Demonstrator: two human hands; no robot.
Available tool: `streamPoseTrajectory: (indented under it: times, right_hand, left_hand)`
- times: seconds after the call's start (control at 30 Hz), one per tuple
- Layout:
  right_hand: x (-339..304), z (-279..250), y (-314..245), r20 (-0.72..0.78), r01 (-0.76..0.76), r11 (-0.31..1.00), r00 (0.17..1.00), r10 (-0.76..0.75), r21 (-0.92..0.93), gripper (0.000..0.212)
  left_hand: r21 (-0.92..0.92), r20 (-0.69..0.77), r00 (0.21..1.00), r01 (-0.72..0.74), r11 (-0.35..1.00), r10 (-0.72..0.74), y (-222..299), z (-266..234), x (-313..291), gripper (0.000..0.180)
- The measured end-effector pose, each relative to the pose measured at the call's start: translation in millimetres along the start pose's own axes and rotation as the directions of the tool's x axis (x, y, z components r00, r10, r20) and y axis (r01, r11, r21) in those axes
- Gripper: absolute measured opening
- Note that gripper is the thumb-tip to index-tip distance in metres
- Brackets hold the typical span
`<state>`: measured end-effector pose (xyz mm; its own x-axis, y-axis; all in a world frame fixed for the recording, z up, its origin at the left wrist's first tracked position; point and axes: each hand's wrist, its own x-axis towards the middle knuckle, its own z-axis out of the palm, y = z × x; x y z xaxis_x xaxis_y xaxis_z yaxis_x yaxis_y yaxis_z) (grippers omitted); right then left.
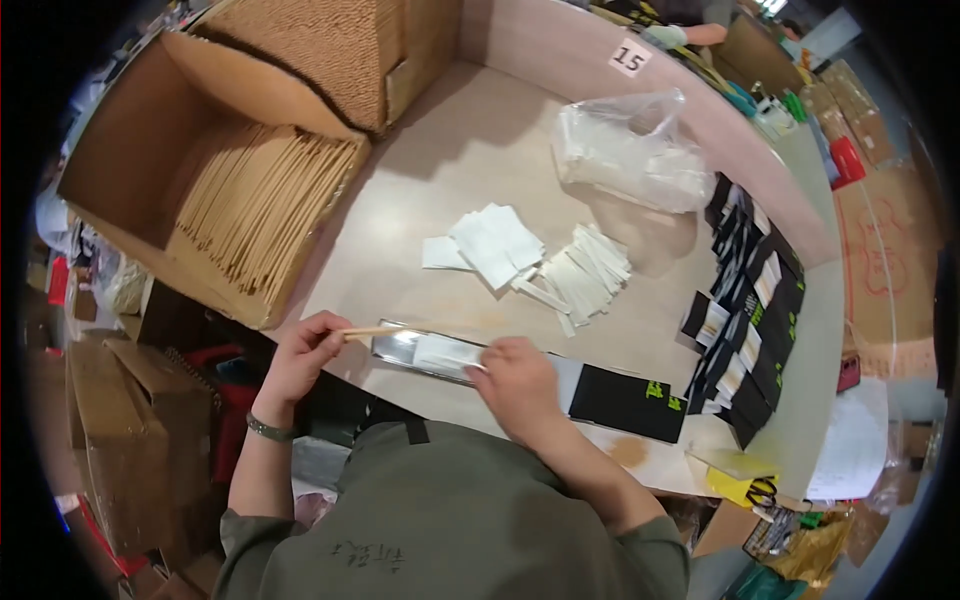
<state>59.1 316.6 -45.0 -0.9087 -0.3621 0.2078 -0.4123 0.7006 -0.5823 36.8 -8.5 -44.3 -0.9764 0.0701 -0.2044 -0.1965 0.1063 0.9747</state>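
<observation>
My left hand (305, 352) pinches the near end of a pair of pale wooden chopsticks (372, 331), whose far ends reach over a long flat sleeve. This sleeve (630, 403) lies along the table's front edge, black with green print at its right and shiny and clear at its left. A folded white napkin (440, 355) rests on the clear part. My right hand (518, 385) bears on the sleeve with curled fingers, thumb and forefinger closed at the napkin's right end. What lies under the palm is hidden.
An open cardboard box (130, 150) of chopsticks stands at the left. White napkins (497, 245) and narrow white packets (590, 275) lie mid-table. Behind them sits a clear plastic bag (630, 150). Black packs (765, 330) pile up against the right wall. A co-worker's gloved hand (665, 37) shows beyond the partition.
</observation>
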Motion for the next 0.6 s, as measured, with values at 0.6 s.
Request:
streamPoseTrajectory:
  times: [0.6]
  right_hand:
    - [-12, -20, 13, 0.092, 0.035, 0.992, 0.995, -0.023, -0.124, 0.038]
  left_hand:
    - [0.348, 0.146, 0.987, -0.108, 0.931, 0.06, 7, 163, 16, 0.026]
